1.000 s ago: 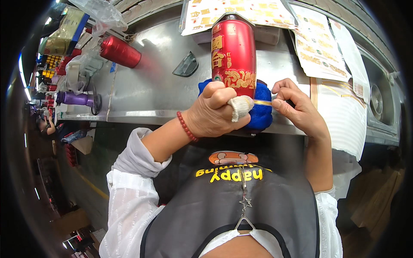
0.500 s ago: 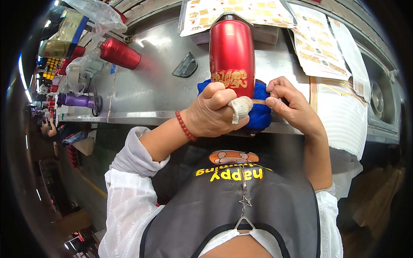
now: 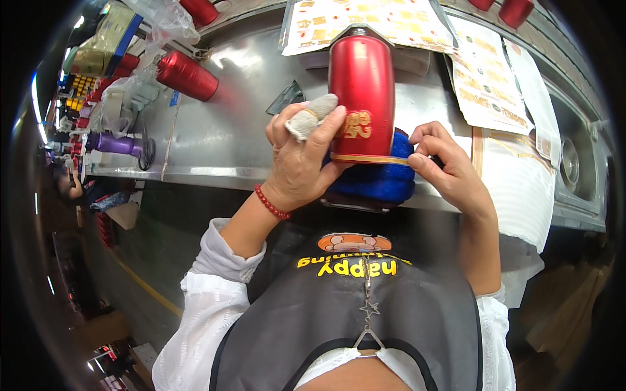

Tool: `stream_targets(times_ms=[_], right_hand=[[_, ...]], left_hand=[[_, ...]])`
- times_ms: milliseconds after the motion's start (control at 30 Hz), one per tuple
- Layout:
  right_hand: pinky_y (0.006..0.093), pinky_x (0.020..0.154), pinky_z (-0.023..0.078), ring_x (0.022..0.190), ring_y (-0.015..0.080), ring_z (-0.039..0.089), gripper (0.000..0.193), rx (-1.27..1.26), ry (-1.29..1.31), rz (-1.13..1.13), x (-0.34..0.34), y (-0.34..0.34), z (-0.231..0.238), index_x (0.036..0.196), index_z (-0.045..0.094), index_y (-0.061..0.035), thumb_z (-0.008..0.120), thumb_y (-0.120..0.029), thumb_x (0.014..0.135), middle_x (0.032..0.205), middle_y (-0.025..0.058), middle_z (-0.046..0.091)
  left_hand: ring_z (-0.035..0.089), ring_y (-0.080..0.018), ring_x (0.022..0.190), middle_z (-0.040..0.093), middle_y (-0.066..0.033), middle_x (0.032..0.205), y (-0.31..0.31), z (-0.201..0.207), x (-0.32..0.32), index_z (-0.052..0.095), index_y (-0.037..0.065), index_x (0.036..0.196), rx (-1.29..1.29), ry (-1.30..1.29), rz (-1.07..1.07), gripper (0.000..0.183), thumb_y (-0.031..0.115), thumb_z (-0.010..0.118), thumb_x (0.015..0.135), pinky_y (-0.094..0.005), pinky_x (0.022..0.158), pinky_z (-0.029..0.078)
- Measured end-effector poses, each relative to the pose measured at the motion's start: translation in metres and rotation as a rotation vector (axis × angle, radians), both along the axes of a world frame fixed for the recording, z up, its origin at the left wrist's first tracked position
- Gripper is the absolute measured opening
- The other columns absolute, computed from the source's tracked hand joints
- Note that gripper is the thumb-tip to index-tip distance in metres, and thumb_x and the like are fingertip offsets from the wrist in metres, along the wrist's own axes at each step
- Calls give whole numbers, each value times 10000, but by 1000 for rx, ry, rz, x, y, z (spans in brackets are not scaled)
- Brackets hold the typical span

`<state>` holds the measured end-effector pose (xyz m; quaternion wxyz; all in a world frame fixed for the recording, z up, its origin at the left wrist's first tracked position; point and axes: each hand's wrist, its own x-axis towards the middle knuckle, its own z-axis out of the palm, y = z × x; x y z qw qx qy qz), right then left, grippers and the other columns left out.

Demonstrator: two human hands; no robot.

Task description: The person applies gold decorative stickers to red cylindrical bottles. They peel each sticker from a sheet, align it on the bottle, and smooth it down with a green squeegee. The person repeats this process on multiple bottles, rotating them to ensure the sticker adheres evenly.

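Note:
A red metal bottle [image 3: 362,85] with a gold pattern lies lengthwise in front of me, its neck pointing away. Its near end rests on a blue padded cloth [image 3: 372,186]. Across that end runs a narrow gold strip [image 3: 372,158]. My right hand [image 3: 447,166] pinches the strip's right end between thumb and finger. At the bottle's left side is my left hand [image 3: 297,153], fingers stretched out and apart. Its index finger touches the bottle, and its thumb lies by the strip's left end. A cloth finger cover [image 3: 313,117] is on one of its fingers.
Sheets of gold decals [image 3: 365,26] lie at the back, with more decal sheets [image 3: 486,78] at right beside a white padded stack [image 3: 515,186]. Further left are another red bottle [image 3: 187,75] and a purple bottle [image 3: 117,143]. A dark scraper-like piece [image 3: 285,99] lies behind my left hand.
My left hand has moved left off the bottle's near end, its curled fingers now stretched out. The bottle has turned, so less gold pattern shows. The right hand still pinches the strip.

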<state>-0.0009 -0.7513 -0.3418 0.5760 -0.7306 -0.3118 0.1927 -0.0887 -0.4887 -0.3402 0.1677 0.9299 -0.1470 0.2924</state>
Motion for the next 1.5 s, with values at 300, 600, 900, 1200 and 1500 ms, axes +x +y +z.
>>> stream_targets(times_ms=[300,600,900,1200,1500], right_hand=[[267,801,405,904,136,483,214,32,-214,15,-3,-18,59,810,578,-6,695,-144,926,1121,106,523],[300,810,436,961,206,531,202,-164,-262,-164,-6,-20,21,813,595,1,706,-135,913,1068,99,535],[301,812,441,965,206,533,187,-117,-177,-110,-8,-23,9,845,595,5,693,-135,923,1073,104,530],[284,855,376,991,179,459,264,-79,-111,-83,-9,-27,14,784,528,-30,681,-172,946,1101,90,495],[297,847,411,992,203,501,226,-115,-124,-101,-6,-23,0,817,574,-6,698,-162,924,1073,96,511]], left_hand=[[322,-333,1324,465,-127,1495,6,9,6,575,157,1414,-226,167,-214,547,475,603,970,-443,1153,180],[397,-301,1281,475,-165,1452,-11,5,7,580,131,1366,-361,126,-159,471,350,650,955,-410,1130,194],[394,-329,1308,460,-192,1448,-11,-1,5,559,107,1376,-420,142,-155,481,338,645,963,-418,1132,237],[392,-318,1324,454,-176,1458,-7,-7,6,545,107,1387,-569,190,-193,447,339,594,1007,-411,1147,223],[387,-303,1332,472,-158,1433,-4,-2,5,544,100,1383,-528,202,-205,474,359,619,993,-414,1150,215]])
